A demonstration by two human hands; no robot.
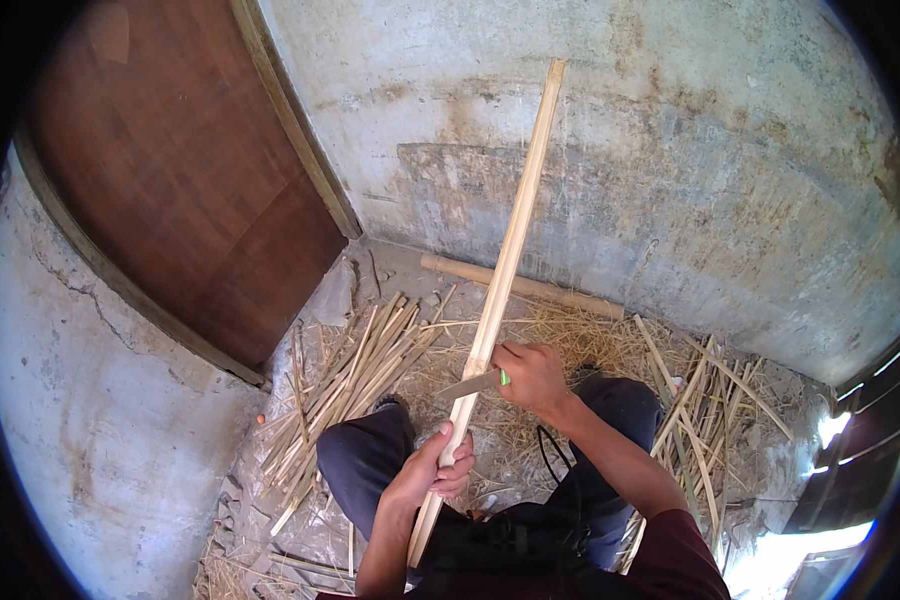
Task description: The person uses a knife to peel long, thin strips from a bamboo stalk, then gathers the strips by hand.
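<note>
A long split bamboo strip (515, 235), pale on its inner face, slants up and away from my lap toward the far wall. My left hand (434, 468) is wrapped round its lower part. Just above, my right hand (532, 377) grips a knife (473, 383) by its handle, of which a bit of bright green shows. The knife's blade lies across the strip, pointing left, close to a node in the bamboo. Most of the handle is hidden inside my right fist.
Many thin bamboo strips (355, 370) lie heaped on the floor at left, and more strips (698, 415) at right. A round bamboo pole (570, 298) rests along the base of the stained wall (690, 190). Shavings (570, 335) litter the ground. A brown door (185, 170) stands at far left.
</note>
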